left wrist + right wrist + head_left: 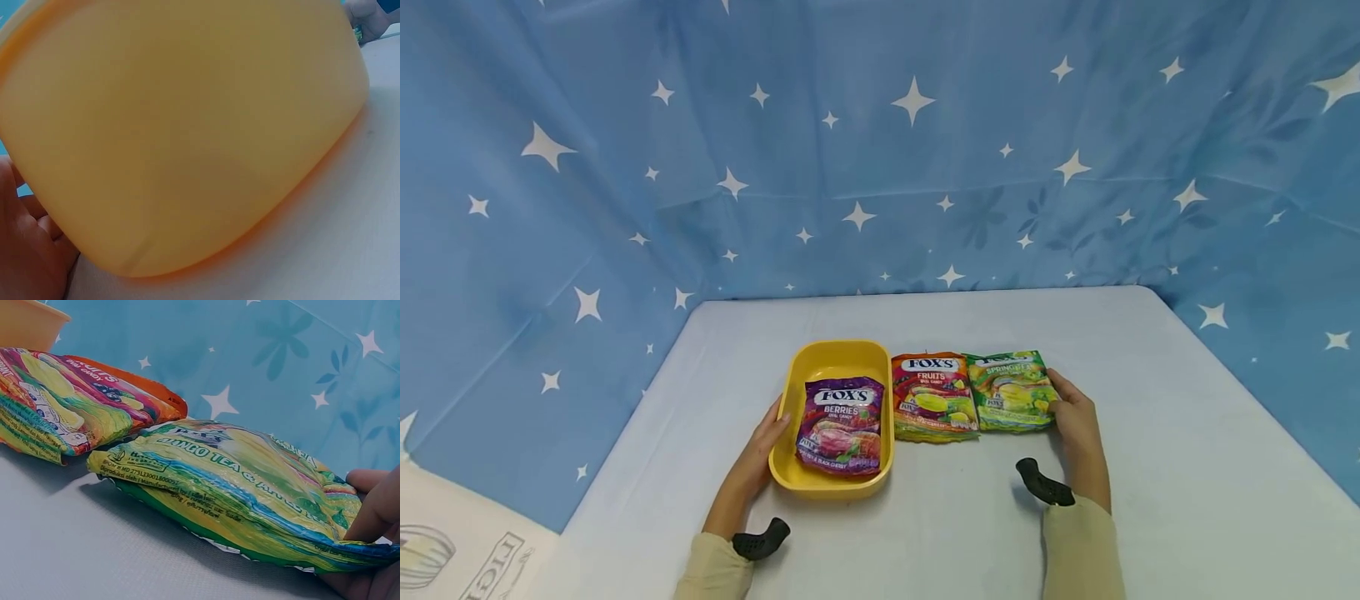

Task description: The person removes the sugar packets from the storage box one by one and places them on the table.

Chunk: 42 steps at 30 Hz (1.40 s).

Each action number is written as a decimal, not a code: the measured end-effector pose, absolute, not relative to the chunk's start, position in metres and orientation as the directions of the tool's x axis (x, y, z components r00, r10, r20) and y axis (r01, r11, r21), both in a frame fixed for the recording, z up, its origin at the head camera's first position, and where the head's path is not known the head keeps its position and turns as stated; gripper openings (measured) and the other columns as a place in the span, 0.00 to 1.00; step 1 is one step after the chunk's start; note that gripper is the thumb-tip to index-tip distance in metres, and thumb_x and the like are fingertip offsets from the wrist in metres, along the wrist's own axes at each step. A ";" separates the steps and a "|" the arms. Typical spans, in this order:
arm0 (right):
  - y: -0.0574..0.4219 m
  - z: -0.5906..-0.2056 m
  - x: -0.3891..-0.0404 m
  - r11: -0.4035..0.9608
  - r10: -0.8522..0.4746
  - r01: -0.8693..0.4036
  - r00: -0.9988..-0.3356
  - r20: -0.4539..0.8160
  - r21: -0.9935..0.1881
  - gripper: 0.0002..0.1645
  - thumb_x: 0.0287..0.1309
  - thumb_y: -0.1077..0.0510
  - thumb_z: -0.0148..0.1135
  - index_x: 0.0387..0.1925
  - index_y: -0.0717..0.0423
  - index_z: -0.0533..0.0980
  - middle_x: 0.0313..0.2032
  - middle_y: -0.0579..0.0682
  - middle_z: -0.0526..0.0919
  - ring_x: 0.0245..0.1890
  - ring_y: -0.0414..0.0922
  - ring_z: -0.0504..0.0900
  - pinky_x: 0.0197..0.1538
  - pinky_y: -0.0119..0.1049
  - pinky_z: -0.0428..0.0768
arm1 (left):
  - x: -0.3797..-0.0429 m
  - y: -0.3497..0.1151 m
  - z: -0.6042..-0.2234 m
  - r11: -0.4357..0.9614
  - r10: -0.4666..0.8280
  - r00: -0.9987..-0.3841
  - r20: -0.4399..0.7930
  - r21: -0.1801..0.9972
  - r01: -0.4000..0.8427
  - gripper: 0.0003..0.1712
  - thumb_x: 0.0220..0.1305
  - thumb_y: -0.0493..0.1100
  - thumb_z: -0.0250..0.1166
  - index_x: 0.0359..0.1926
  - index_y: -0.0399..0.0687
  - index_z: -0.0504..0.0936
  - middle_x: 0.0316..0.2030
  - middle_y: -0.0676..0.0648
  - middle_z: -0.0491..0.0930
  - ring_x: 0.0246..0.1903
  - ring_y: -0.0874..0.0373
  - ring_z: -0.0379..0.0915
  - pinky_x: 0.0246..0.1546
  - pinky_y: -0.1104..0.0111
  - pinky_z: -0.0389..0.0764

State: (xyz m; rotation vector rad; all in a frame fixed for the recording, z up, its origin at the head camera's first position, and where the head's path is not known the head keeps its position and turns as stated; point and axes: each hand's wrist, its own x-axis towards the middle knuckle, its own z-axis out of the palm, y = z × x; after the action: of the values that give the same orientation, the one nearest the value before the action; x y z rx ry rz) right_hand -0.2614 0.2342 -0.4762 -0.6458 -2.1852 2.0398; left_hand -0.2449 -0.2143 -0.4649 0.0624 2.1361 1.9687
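Note:
A yellow plastic tray [831, 492] stands on the table, with a purple FOX'S Berries candy bag [842, 425] lying inside it. My left hand [760, 450] holds the tray's left side, thumb at the rim; the tray's wall [187, 125] fills most of the left wrist view and hides part of the fingers. An orange FOX'S Fruits candy bag [932, 400] lies flat against the tray's right side. Beside it is a green FOX'S Spring Tea candy bag [1011, 392]. My right hand [1078, 425] pinches that green bag by its right edge, thumb on top.
A white cloth covers the table [955, 517]. Behind it hangs a blue curtain [880, 167] with white stars. A pale printed surface [460, 533] shows at the lower left. Black curved pieces [1045, 483] are worn on both wrists.

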 end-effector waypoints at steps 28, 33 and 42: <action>0.205 -0.436 -0.281 0.229 0.489 0.125 -0.872 0.003 -0.965 0.40 0.63 0.48 0.44 0.70 0.34 0.36 0.72 0.42 0.35 0.71 0.51 0.35 0.69 0.56 0.41 | -0.245 -0.214 -0.462 0.117 0.157 -0.977 -0.144 0.985 -0.126 0.35 0.67 0.53 0.45 0.71 0.55 0.45 0.71 0.44 0.44 0.69 0.43 0.41 0.66 0.53 0.53; 0.134 -0.372 -0.248 0.198 0.299 0.057 -0.954 0.005 -0.979 0.45 0.64 0.48 0.45 0.70 0.39 0.28 0.71 0.44 0.27 0.71 0.50 0.27 0.68 0.59 0.36 | -0.246 -0.215 -0.463 0.113 0.156 -0.978 -0.136 0.986 -0.120 0.34 0.67 0.53 0.45 0.71 0.55 0.45 0.71 0.44 0.45 0.69 0.44 0.42 0.65 0.52 0.53; 0.071 -0.368 -0.240 0.227 0.050 -0.017 -0.998 0.029 -0.974 0.49 0.64 0.52 0.48 0.69 0.38 0.25 0.70 0.45 0.24 0.71 0.52 0.27 0.66 0.62 0.40 | -0.248 -0.211 -0.465 0.113 0.163 -0.979 -0.125 0.988 -0.107 0.35 0.67 0.54 0.46 0.71 0.55 0.46 0.71 0.43 0.45 0.69 0.43 0.43 0.65 0.52 0.55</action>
State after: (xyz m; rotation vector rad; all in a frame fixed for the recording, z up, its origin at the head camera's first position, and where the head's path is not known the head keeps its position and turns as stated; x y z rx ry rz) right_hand -0.2401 0.0710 -0.3682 -0.0334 -2.4182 1.9196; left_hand -0.2477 -0.2109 -0.4654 0.0555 2.1834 1.9658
